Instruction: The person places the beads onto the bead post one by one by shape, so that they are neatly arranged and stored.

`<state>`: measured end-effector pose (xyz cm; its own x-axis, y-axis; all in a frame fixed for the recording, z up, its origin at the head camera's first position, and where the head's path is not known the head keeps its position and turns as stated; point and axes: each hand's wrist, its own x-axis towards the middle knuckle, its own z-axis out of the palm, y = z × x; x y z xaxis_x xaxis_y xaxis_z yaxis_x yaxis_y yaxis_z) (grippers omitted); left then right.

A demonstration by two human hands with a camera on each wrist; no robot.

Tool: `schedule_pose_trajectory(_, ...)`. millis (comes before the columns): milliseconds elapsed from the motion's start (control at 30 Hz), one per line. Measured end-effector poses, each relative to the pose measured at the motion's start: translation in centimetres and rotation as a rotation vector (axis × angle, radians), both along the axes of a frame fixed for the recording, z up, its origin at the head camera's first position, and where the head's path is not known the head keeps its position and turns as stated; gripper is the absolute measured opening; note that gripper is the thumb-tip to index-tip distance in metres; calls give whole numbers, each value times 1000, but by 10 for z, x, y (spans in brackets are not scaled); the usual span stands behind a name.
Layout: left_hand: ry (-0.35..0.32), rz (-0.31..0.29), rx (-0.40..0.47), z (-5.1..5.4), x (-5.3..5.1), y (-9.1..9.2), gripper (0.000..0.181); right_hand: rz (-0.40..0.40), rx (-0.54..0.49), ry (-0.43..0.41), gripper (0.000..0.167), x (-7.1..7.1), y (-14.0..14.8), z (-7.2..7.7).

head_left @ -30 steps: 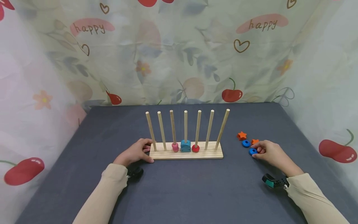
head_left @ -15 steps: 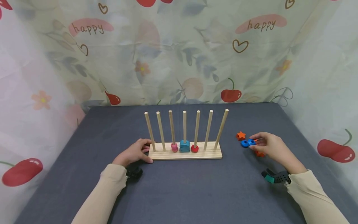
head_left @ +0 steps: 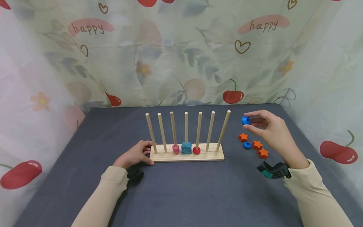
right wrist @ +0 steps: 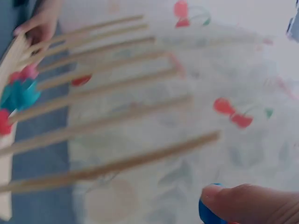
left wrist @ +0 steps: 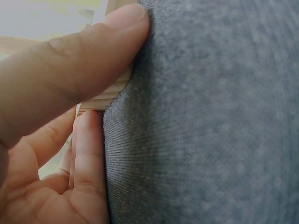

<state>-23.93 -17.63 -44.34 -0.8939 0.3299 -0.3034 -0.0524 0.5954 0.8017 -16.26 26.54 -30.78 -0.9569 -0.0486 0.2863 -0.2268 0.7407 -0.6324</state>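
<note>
**Wooden Pegboard and Blue Ring: Clearances, Materials, Hand Positions**

The tabletop ends at a straight far edge, against a hanging printed sheet. The wooden pegboard stands mid-tabletop, its long side running left to right. A broad stretch of tabletop extends along its near side; a narrower one separates its right end from the loose pieces.

The tabletop surface is dark grey woven fabric. The pegboard is pale grained wood with seven round pegs. Counting from the left, the third carries a rounded pink piece, the fourth a teal piece and the fifth a round red piece. Right of the pegboard lie three orange stars and a second blue ring, all with smooth surfaces.

Of the hands, the left hand grips the pegboard's left end, thumb at the near corner. The right hand pinches the blue ring between thumb and fingers, narrowly spaced, above the tabletop and right of the pegs.
</note>
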Motion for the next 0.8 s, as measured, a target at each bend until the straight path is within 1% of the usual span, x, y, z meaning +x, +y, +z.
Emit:
schedule_pose_trajectory(100, 1, -1, -2, 0, 0, 0, 84, -1, -49, 85, 40, 3, -10, 12)
schedule_pose_trajectory(233, 1, -1, 1, 1, 0, 0, 84, 7, -128, 164, 39, 5, -23, 25)
schedule_pose_trajectory(367, 0, 2, 3, 1, 0, 0, 85, 68, -178, 244, 38, 6, -36, 35)
schedule_pose_trajectory(467, 1, 1, -3, 1, 0, 0, 84, 109, -200, 271, 38, 5, -45, 41)
schedule_pose_trajectory(600, -8, 0, -2, 1, 0, -1, 84, 148, -230, 282, 36, 4, -57, 47)
schedule_pose_trajectory(733, -15, -3, 3, 2, 0, -1, 84, 197, -260, 295, 34, 2, -68, 49)
schedule_pose_trajectory(800, -13, -5, 3, 2, 0, -1, 84, 219, -258, 300, 34, 1, -73, 50)
